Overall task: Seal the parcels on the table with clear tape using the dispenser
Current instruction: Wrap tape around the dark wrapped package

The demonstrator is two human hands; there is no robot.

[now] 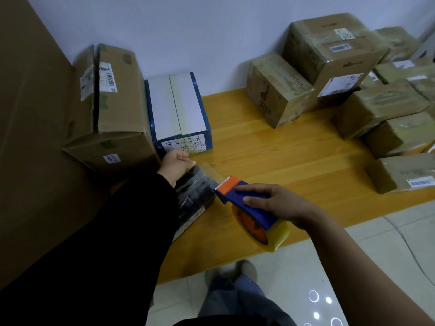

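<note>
Dispenser (244, 201), right hand (280, 205) grip curled round it; left hand (175, 164) pinching tape (209, 171)

You have one view only, from the wide-angle camera on your head, facing forward and steeply down across the table (294, 147) toward the wall (188, 31). It sits close: your left hand (176, 164) and right hand (277, 205) fill the lower middle, with the floor (388, 243) along the bottom edge.
</note>
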